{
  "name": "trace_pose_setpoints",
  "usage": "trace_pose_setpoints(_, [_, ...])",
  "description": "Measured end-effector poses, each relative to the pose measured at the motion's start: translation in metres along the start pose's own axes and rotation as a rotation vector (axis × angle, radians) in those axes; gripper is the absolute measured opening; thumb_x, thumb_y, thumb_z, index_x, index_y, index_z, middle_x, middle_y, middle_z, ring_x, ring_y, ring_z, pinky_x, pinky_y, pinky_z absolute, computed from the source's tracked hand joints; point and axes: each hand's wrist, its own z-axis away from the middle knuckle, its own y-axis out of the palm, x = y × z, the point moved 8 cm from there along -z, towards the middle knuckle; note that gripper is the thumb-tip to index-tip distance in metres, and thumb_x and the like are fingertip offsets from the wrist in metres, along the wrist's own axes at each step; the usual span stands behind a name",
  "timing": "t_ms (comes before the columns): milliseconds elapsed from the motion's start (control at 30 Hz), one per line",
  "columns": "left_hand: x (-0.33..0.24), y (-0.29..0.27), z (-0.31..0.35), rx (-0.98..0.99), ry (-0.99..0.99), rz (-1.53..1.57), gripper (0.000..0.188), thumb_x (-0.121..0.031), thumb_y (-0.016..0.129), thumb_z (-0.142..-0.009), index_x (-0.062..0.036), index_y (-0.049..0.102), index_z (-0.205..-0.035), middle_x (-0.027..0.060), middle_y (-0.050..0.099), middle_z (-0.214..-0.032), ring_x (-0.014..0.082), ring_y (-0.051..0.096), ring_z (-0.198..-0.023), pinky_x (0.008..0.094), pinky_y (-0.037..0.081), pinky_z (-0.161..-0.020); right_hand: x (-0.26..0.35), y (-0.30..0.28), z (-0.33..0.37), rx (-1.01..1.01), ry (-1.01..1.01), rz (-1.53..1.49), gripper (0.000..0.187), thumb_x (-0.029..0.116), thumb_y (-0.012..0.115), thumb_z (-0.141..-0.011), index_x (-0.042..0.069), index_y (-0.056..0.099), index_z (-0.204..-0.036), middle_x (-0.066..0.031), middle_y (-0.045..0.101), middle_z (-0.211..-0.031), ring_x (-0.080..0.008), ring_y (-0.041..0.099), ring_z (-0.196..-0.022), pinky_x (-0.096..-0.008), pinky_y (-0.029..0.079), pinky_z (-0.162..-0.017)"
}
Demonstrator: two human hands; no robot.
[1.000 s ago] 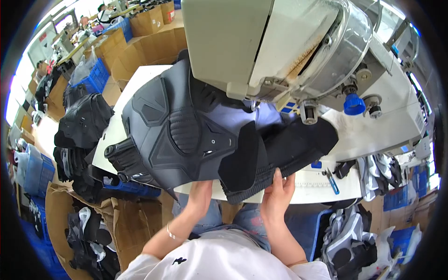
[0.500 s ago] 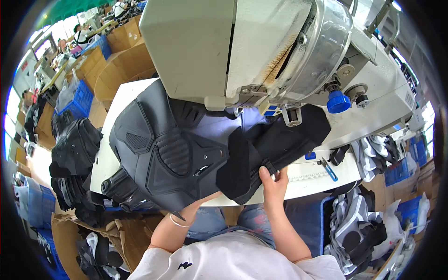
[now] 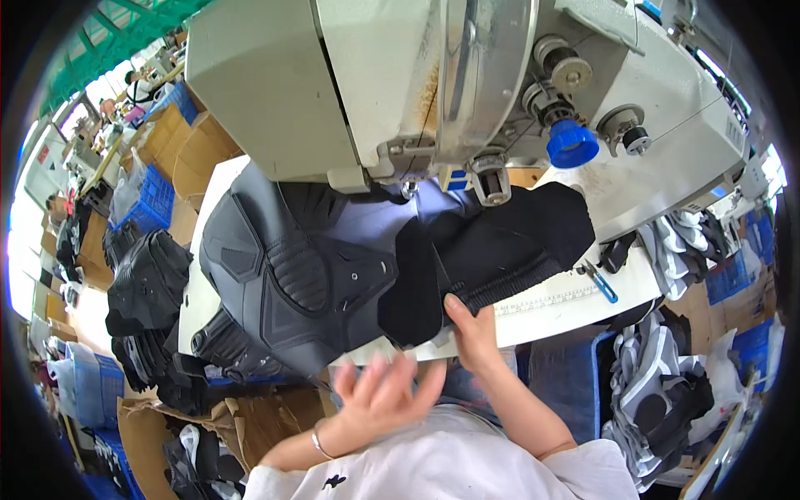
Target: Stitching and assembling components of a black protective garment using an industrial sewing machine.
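Pinching the near edge of the black padded piece point(image 3: 302, 275), the right hand point(image 3: 472, 333) was closed on the cloth, its thumb laid on top beside the ribbed band point(image 3: 517, 279); the other 4 fingers were mostly hidden, so how they pressed from below could not be told. The left hand point(image 3: 385, 393), with a bracelet point(image 3: 317, 442) at its wrist, was open, its fingers spread and holding nothing visible; motion blur softened those fingers, and whether any tip touched the piece's lower edge could not be told.

The piece lay across the white table point(image 3: 575, 302), partly beneath the head of the sewing machine point(image 3: 379, 92); the machine covered its far edge, and the needle area was hard to make out; the black flap point(image 3: 410, 292) rested near the right thumb; blue-handled snips point(image 3: 602, 285) lay to the right, near the piece. The machine's top was cut off by the upper border; dark rims swallowed the corners.
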Motion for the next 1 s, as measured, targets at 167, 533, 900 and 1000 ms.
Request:
trace_pose_setpoints(167, [0.050,0.027,-0.070,0.279,-0.155,-0.076,0.028,-0.018,0.058,-0.077,-0.0196,0.070,-0.103,0.0003,0.068,-0.109,0.0215,0.063,-0.103,0.0363,0.040,-0.088,-0.013,0.015,0.009,0.033,-0.048,-0.207,0.050,0.008,0.062,-0.088,-0.001,0.041,-0.133,-0.0066,0.052,-0.126,-0.0146,0.052,-0.111,-0.0305,0.041,-0.097])
trace_pose_setpoints(533, [0.060,0.027,-0.060,0.253,-0.233,0.106,0.028,-0.012,0.058,-0.075,-0.0256,0.075,-0.093,-0.0019,0.072,-0.098,0.0166,0.066,-0.096,0.0292,0.029,-0.085,-0.015,0.020,0.012,0.112,0.046,-0.283,0.046,0.005,0.058,-0.090,0.001,0.041,-0.132,-0.0070,0.051,-0.127,-0.0142,0.051,-0.111,-0.0316,0.041,-0.097])
trace_pose_setpoints(900, [0.054,0.028,-0.057,0.202,-0.196,0.060,0.016,-0.023,0.061,-0.081,-0.0287,0.072,-0.091,-0.0057,0.072,-0.095,0.0128,0.067,-0.091,0.0271,0.027,-0.085,-0.015,0.013,0.012,0.047,0.044,-0.279,0.050,0.004,0.057,-0.089,0.005,0.036,-0.135,-0.0079,0.049,-0.128,-0.0166,0.051,-0.114,-0.0324,0.042,-0.098])
trace_pose_setpoints(1000, [0.050,0.033,-0.048,0.245,-0.145,0.077,0.019,-0.024,0.061,-0.082,-0.0283,0.071,-0.096,-0.0056,0.071,-0.103,0.0135,0.066,-0.094,0.0272,0.028,-0.087,-0.023,0.005,0.013,0.015,0.088,-0.246,0.052,0.004,0.057,-0.089,0.005,0.034,-0.136,-0.0078,0.049,-0.129,-0.0171,0.051,-0.115,-0.0329,0.041,-0.099])
